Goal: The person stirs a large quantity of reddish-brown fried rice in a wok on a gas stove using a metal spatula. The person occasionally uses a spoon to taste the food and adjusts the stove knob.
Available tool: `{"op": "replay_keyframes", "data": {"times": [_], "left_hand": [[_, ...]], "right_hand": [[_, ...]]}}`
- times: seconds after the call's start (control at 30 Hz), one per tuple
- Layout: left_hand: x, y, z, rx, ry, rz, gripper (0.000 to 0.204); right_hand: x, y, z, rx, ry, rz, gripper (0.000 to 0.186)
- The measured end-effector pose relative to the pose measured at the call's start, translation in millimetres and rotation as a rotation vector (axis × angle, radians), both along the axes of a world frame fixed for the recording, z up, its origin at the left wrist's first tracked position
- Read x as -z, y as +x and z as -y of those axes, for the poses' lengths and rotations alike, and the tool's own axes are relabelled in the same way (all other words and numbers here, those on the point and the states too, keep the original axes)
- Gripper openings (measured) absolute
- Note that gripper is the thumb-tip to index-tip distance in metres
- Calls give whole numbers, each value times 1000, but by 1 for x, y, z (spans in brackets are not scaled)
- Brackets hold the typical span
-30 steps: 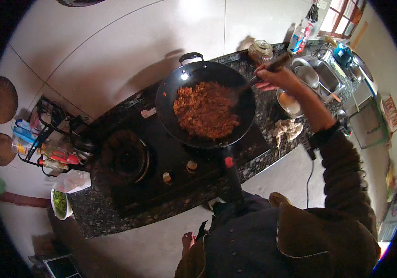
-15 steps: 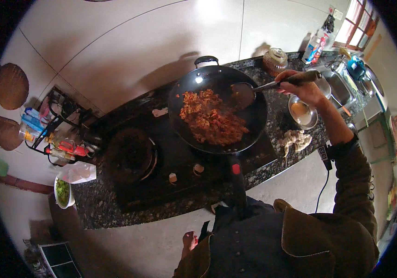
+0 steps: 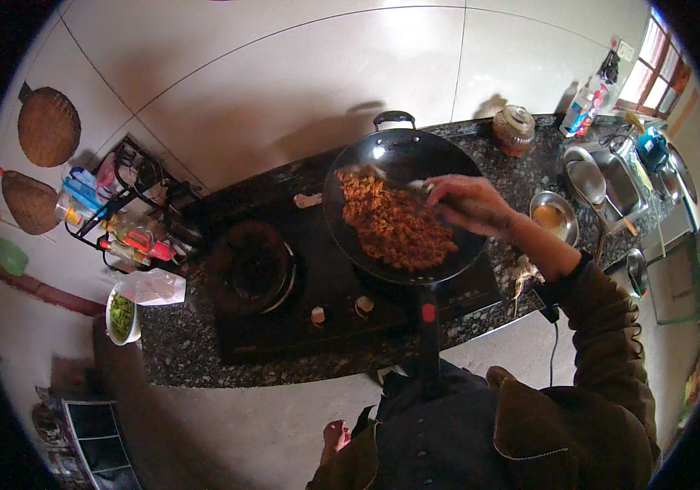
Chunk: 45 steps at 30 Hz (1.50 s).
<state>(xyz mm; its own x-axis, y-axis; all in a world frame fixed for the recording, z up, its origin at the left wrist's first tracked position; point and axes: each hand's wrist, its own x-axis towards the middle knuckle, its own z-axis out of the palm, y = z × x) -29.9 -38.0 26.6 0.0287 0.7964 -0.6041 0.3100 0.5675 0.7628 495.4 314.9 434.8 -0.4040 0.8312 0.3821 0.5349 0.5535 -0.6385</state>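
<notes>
My right hand grips a spatula over a black wok, its handle largely hidden by the hand and its blade in the reddish-brown chopped food. The wok rests on the right burner of a black gas stove, its long handle toward me. My left hand hangs low by my body with fingers curled, small in view; whatever it holds, if anything, I cannot make out.
The left burner holds no pan. A condiment rack and bowl of greens stand left. At right are a glass jar, bottles, a steel bowl, a pale crumpled item and a sink.
My right hand has moved leftward, farther over the wok, with the spatula. Its blade has shifted from the right of the food toward the back left. The camera view has also shifted.
</notes>
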Motion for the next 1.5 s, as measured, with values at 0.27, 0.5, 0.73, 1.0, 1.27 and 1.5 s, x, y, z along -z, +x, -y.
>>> {"op": "replay_keyframes", "data": {"times": [0.27, 0.5, 0.73, 1.0, 1.27, 1.5], "left_hand": [[7, 7, -24, -149, -248, 28, 20], [11, 6, -35, -144, -279, 31, 22], [10, 0, -33, -100, -314, -53, 24], [-32, 4, -58, -100, -267, -5, 27], [4, -13, -55, -85, -265, 101, 21], [37, -37, -40, -240, -380, 119, 14]], "right_hand": [[-62, 25, 71, -119, -301, 217, 20], [-117, 62, 49, 543, -469, -244, 32], [-88, 63, 60, 559, -726, -310, 37], [67, -33, 99, 622, -456, -1164, 28], [11, 40, 81, 840, -419, -1351, 29], [-49, 44, 106, 719, -665, -830, 33]]}}
